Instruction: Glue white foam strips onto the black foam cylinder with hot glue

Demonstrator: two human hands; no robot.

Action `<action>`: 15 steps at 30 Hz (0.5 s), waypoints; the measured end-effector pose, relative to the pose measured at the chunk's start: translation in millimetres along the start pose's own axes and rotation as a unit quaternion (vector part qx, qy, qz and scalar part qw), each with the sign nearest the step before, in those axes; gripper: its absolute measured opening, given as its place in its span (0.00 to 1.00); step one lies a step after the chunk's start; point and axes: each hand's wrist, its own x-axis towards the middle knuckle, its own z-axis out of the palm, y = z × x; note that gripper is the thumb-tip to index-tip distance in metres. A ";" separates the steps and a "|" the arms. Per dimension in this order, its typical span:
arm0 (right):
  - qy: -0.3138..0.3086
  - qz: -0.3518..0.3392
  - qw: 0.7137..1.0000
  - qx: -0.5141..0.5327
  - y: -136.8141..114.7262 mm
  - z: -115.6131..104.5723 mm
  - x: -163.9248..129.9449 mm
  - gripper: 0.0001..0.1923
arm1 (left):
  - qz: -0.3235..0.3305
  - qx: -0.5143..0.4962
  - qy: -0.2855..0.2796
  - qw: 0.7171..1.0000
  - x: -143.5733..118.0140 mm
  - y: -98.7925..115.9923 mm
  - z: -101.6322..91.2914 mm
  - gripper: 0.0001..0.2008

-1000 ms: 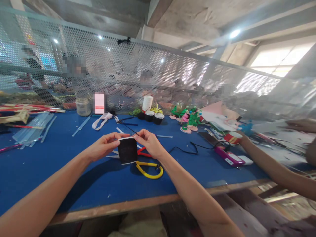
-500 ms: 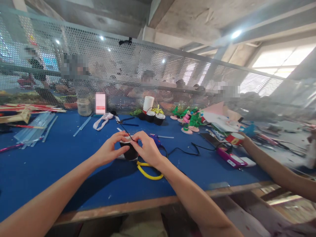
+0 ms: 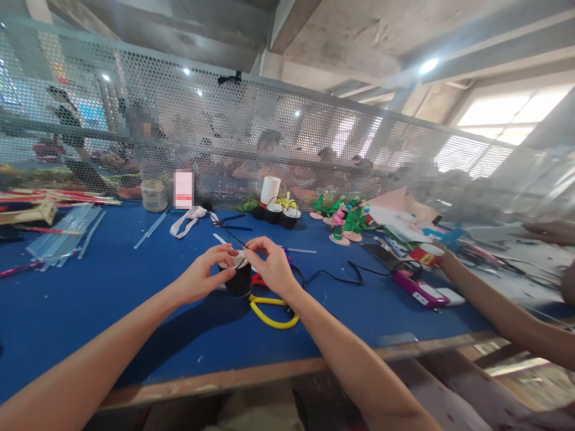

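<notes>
A small black-covered cup (image 3: 239,282) with a white inside stands upright on the table between my hands. My left hand (image 3: 207,270) grips its near left rim, thumb outside and fingers over the edge. A thin black fuzzy stem, like a pipe cleaner (image 3: 235,237), rises at a slant from the cup's rim. My right hand (image 3: 271,263) pinches this stem at the cup's right side, between thumb and forefinger. Just below my right wrist lies a yellow loop handle (image 3: 275,324). Part of a red object (image 3: 257,279) shows behind the cup.
Two black cups with thin handles (image 3: 291,218) stand by a white cylinder (image 3: 270,190). Green figures (image 3: 354,221) sit farther right. Clear glue sticks (image 3: 67,233) lie left. A black cable runs to a purple power strip (image 3: 422,288). A co-worker's hand holds a red cup (image 3: 426,254).
My right hand has shifted slightly along the black stem. The cup has tipped a little, showing more of its white inside. The red object behind it has come into view.
</notes>
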 end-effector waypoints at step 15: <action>-0.140 0.235 0.827 -0.492 52.1 -54.6 30.7 0.14 | -0.155 -0.169 0.110 0.967 6.8 -18.2 -5.0 0.17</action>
